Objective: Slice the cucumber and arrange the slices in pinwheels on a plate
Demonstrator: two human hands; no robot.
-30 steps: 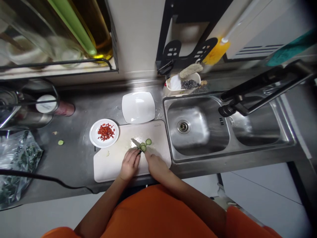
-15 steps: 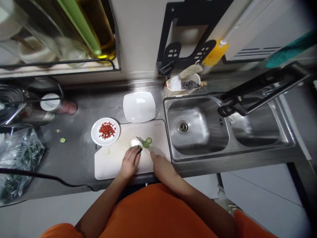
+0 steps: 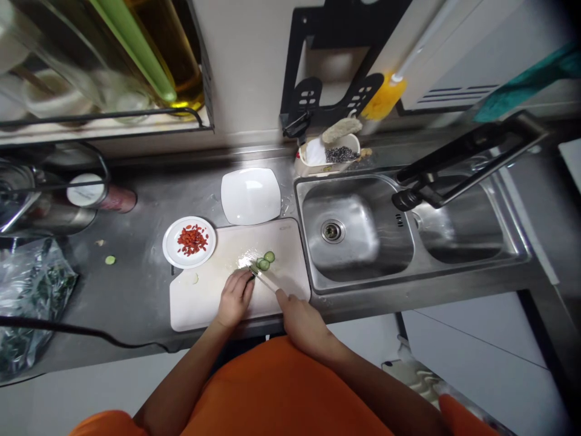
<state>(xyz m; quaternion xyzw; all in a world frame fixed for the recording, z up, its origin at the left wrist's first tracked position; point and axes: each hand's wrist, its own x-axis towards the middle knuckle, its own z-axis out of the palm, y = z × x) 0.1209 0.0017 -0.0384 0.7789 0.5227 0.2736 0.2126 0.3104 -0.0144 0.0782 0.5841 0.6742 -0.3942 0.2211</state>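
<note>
On the pale cutting board (image 3: 206,306), my left hand (image 3: 235,297) is closed over a piece of cucumber (image 3: 253,276), most of it hidden under the fingers. My right hand (image 3: 303,318) grips a knife (image 3: 267,281), its blade slanting up and left to the cucumber's cut end beside my left fingertips. Several round green cucumber slices (image 3: 264,264) lie just beyond the blade, partly overlapping. A small pale slice (image 3: 195,278) rests near the board's left side.
A white plate of red goji berries (image 3: 206,259) overlaps the board's far left corner. Behind the board sits a square white plate (image 3: 251,197). The double sink (image 3: 358,230) with a black faucet (image 3: 454,163) is at right. A plastic bag of greens (image 3: 40,303) lies far left.
My right hand has come slightly nearer me, and the knife blade now lies lower and shows more clearly against the cucumber. My left hand stays on the cucumber. The whole view has shifted slightly.
</note>
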